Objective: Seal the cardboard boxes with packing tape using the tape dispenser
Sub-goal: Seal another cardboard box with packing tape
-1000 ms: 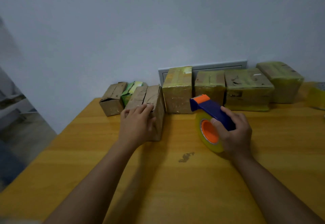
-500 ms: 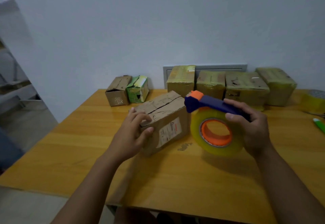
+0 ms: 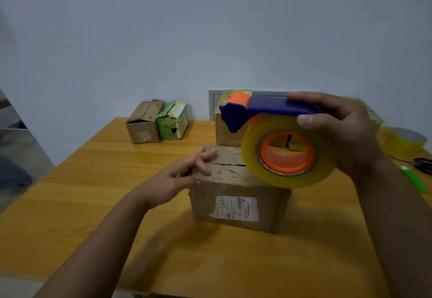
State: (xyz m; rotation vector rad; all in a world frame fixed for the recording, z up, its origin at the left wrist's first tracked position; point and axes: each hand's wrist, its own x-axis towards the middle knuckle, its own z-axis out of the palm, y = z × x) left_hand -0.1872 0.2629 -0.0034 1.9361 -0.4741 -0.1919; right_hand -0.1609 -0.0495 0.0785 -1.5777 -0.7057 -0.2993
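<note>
The cardboard box (image 3: 236, 194) is sitting near the middle of the wooden table (image 3: 70, 204), label side facing the camera, and its 2 top flaps are meeting along a ragged, cracked seam that is carrying no tape yet. The left hand (image 3: 173, 180) is coming in from 9 o'clock of the box, fingers straight and loose, fingertips resting on the near-left end of that top, steadying it rather than gripping. At 1 o'clock above the box the right hand (image 3: 339, 131) is wrapping its fingers and thumb round the blue handle of the tape dispenser (image 3: 275, 134), holding it in the air, the big yellow roll hanging over the right end of the box; whether it is touching the cardboard, I cannot tell. My read: this is the line-up step, just ahead of the first strip. The next move is calling for the orange-and-blue nose to drop onto one end of the seam, with the left hand pressing the flaps flat. Further out, at 11 o'clock, 2 small untaped boxes (image 3: 142, 122) are waiting by the wall; a taped box (image 3: 226, 131) stands directly behind at 12, and a spare tape roll (image 3: 404, 142), scissors (image 3: 423, 164) and a green pen (image 3: 413, 179) lie at 3.
</note>
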